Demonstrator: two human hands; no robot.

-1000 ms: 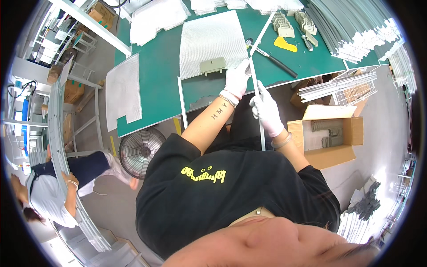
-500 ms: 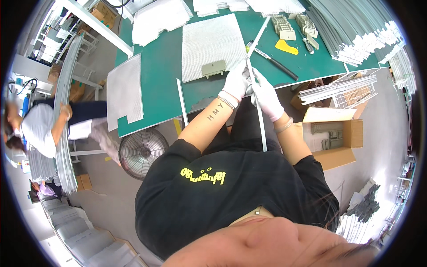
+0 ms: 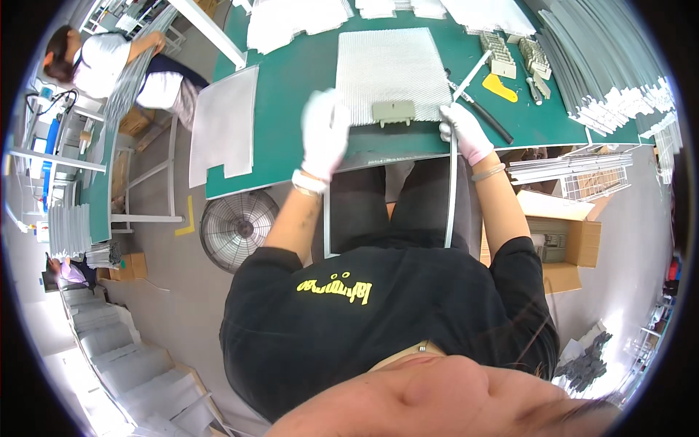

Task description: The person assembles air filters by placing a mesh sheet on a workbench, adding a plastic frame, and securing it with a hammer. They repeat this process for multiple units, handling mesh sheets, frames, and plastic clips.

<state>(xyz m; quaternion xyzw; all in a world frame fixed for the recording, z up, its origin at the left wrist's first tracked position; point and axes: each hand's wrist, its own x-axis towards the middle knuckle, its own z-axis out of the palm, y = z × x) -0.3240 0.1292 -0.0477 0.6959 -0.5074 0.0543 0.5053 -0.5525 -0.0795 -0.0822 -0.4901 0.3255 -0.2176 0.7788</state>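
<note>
Your left hand [image 3: 325,135] had parted from your right hand [image 3: 466,132] and swung left, to beside the near left corner of the mesh sheet [image 3: 389,65]. Your right hand had stayed closed around the long pale strip [image 3: 451,197], which ran from over the green bench [image 3: 291,91] down toward your lap. Your left hand was motion-blurred, so I could not tell whether it was grasping anything; a second strip [image 3: 326,218] ran from near that wrist to your lap.

For good handling, a light, firm right grip seemed best, since squeezing could have bent so slim a piece. Its far end called for care, reaching close to the black-handled tool [image 3: 492,122], and your left hand did well to clear the beige block [image 3: 393,111] on the sheet's near edge.

Half a second before, both your hands had met on the strip at the sheet's right. The block had kept its place, the second strip had shifted nearer you, and the co-worker [image 3: 109,62] had moved to the far left.
</note>
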